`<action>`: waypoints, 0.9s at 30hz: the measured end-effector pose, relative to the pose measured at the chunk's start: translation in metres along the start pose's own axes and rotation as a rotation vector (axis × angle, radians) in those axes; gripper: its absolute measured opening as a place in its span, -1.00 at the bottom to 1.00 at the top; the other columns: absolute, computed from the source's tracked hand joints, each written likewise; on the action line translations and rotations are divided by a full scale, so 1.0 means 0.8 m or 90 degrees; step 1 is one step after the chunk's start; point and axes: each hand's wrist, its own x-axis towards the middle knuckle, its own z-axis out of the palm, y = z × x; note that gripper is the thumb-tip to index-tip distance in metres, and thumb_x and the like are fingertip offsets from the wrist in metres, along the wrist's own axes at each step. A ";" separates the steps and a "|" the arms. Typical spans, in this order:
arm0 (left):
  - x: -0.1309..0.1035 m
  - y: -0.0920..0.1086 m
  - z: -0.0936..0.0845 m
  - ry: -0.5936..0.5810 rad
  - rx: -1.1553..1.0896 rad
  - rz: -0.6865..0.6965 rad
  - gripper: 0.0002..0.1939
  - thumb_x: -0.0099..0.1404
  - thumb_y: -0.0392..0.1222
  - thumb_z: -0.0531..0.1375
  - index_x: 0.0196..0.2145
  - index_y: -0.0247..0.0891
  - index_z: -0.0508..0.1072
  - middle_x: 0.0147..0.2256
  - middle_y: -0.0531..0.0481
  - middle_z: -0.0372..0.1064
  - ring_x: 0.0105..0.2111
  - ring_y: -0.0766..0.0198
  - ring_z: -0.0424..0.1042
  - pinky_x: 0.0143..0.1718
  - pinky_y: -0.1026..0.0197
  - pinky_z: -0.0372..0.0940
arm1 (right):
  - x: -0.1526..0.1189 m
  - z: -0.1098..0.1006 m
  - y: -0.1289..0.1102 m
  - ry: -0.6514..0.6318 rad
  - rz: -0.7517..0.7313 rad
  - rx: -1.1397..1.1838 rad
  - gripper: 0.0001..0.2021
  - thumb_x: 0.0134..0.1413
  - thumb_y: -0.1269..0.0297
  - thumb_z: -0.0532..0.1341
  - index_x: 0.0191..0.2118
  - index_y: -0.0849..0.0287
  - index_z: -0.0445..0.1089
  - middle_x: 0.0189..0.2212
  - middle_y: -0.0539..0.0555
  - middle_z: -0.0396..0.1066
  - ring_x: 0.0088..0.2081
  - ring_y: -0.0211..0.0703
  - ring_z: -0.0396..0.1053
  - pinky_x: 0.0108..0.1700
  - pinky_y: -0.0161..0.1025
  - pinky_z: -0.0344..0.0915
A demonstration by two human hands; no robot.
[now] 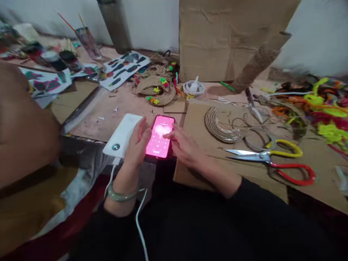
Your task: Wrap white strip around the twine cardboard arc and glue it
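Observation:
A smartphone (161,139) with a glowing pink screen and a pale heart shape lies near the table's front edge. My left hand (139,142) rests between it and a white power bank (123,136), fingers loosely bent and apart, gripping nothing I can see; a green bangle (121,195) circles the wrist. From the right, my right hand (183,143) reaches over the phone's edge, a fingertip at the screen, its fingers apart and holding nothing. A white cable (140,221) runs down over my lap, and another stretch of cable is plugged into the power bank.
Right of my hands, scissors (262,156) and a coiled cord piece (223,127) lie on cardboard (195,123). Behind are woven twine pieces (156,88), a twine-wrapped tube (257,67) and painted paper (123,69). Bright yarn (331,108) is heaped far right. Another person's arm (27,123) is at left.

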 end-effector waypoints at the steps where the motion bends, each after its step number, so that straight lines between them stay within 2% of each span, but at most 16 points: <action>1: 0.001 0.000 0.001 0.005 0.010 0.006 -0.32 0.20 0.18 0.21 0.18 -0.20 0.26 0.28 -0.22 0.11 0.27 -0.01 0.12 0.28 -0.09 0.01 | -0.001 0.000 0.000 -0.004 -0.009 -0.006 -0.66 0.07 0.56 -0.02 -0.09 0.30 0.38 0.03 0.26 0.43 0.28 0.10 0.13 0.26 0.12 0.12; 5: 0.003 0.000 0.003 0.016 0.039 0.025 -0.32 0.17 0.23 0.21 0.15 -0.17 0.30 0.24 -0.21 0.19 0.29 -0.01 0.09 0.29 -0.09 0.00 | -0.003 0.004 -0.004 -0.031 -0.047 -0.047 -0.66 0.07 0.55 -0.02 -0.09 0.22 0.37 0.03 0.20 0.43 0.31 0.03 0.08 0.30 0.12 0.05; 9: 0.002 0.000 0.005 0.014 0.033 0.022 -0.31 0.17 0.25 0.20 0.15 -0.16 0.29 0.24 -0.22 0.18 0.28 -0.03 0.11 0.27 -0.09 0.03 | -0.002 0.010 -0.009 -0.071 -0.055 -0.096 -0.63 0.08 0.56 -0.03 -0.07 0.18 0.38 0.06 0.16 0.42 0.34 0.00 0.01 0.34 0.16 -0.05; 19: 0.001 0.003 0.006 0.020 0.023 0.023 -0.33 0.17 0.21 0.22 0.15 -0.18 0.30 0.22 -0.21 0.20 0.27 0.00 0.13 0.27 -0.05 0.06 | -0.004 0.012 -0.008 -0.085 -0.049 -0.112 -0.62 0.09 0.56 -0.05 -0.05 0.20 0.37 0.07 0.14 0.41 0.35 0.01 -0.01 0.35 0.14 -0.07; 23: 0.002 -0.001 0.003 0.016 0.033 0.019 -0.36 0.21 0.19 0.20 0.16 -0.16 0.29 0.23 -0.20 0.20 0.26 0.01 0.15 0.27 -0.08 0.05 | -0.004 0.017 -0.003 -0.060 -0.072 -0.096 -0.63 0.08 0.55 -0.04 -0.08 0.18 0.38 0.03 0.14 0.44 0.34 0.01 0.01 0.34 0.17 -0.07; 27: 0.002 -0.002 0.002 0.016 0.048 0.023 -0.36 0.22 0.19 0.18 0.17 -0.17 0.29 0.23 -0.21 0.20 0.25 0.00 0.17 0.26 -0.09 0.06 | -0.010 0.011 -0.003 0.036 -0.083 -0.018 -0.67 0.07 0.54 -0.03 -0.13 0.18 0.37 -0.05 0.14 0.48 0.28 0.01 0.13 0.29 0.15 0.05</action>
